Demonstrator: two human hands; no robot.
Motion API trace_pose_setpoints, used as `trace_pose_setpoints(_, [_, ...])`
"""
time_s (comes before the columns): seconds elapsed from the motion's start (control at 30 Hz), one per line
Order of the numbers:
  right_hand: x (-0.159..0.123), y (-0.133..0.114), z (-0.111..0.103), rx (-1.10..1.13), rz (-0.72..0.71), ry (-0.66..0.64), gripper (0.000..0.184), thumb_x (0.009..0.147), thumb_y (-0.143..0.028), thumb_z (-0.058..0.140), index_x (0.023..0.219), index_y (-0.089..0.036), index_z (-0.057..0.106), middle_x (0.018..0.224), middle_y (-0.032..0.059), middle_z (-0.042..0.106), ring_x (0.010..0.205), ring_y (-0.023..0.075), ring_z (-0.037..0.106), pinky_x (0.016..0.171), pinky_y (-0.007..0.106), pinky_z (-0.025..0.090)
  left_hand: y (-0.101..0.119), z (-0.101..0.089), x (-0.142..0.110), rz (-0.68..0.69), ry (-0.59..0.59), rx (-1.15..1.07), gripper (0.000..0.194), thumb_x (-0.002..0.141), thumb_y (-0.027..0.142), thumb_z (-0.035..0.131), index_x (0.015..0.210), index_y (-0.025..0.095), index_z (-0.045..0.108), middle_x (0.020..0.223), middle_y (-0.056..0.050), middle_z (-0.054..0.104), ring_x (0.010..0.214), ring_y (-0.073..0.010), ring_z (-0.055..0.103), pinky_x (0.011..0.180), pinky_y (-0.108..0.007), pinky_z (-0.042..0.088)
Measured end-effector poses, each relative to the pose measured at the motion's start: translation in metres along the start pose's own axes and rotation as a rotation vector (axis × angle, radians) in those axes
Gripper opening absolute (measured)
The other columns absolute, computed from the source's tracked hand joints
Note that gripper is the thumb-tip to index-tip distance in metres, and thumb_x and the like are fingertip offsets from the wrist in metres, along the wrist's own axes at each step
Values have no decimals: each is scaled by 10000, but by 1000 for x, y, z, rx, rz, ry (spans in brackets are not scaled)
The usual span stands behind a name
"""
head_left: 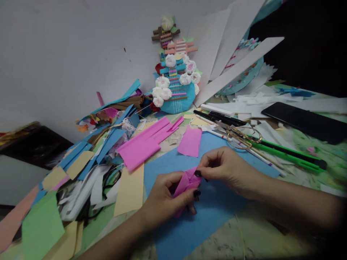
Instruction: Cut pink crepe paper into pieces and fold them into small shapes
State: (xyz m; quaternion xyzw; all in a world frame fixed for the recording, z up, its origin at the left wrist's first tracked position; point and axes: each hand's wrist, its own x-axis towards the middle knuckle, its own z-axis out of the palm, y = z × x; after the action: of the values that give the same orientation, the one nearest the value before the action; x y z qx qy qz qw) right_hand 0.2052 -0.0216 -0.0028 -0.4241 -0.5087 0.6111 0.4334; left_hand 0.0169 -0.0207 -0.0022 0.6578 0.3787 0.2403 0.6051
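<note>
Between my hands is a folded piece of pink crepe paper (187,183), held above a blue sheet (214,202). My left hand (170,193) grips it from the left, thumb across its front and fingers behind. The thumb and fingers of my right hand (221,169) pinch its upper right edge. Just beyond my hands lies a cut pink piece (190,141). A larger folded strip of pink crepe paper (145,144) rests to its left. Gold-handled scissors (244,139) lie beyond my right hand.
A blue guitar-shaped craft with white paper flowers (177,95) leans on the back wall. Pens (214,117), a green cutter (290,155) and a black phone (306,121) lie at the right. Paper scraps (81,187) pile up on the left. White boards (238,72) stand at the back right.
</note>
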Motion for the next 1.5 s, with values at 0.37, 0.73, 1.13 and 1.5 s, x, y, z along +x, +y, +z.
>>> trace_pose_setpoints(0.37, [-1,1,1,-40,-14,-7,92,667,-165,650,580,-152,625,535,-36,544,510,69,438,516,221,328,-5,1,1,-22,-14,-65,230,848,350,582,824,121,580,642,-16,613,495,-103,628,464,-189,473])
trace_pose_setpoints(0.73, [-2,3,6,-66,-2,-15,87,644,-189,680,580,-146,639,528,-20,574,512,82,480,521,219,372,-5,6,2,39,38,-28,299,881,376,531,767,110,605,635,-29,618,493,-90,609,475,-183,459])
trace_pose_setpoints(1.13, [4,5,-2,29,-67,-50,96,724,-238,667,738,-152,706,665,10,659,608,102,564,608,238,425,-5,1,3,13,61,-106,275,874,359,545,795,110,631,654,-37,650,483,-83,611,466,-171,450])
trace_pose_setpoints(1.5, [2,2,-1,-48,-47,-27,172,695,-303,711,658,-145,654,595,-6,616,569,94,529,580,232,402,-13,4,4,-4,-70,-141,244,924,379,469,877,148,534,717,-21,637,542,-103,659,484,-175,471])
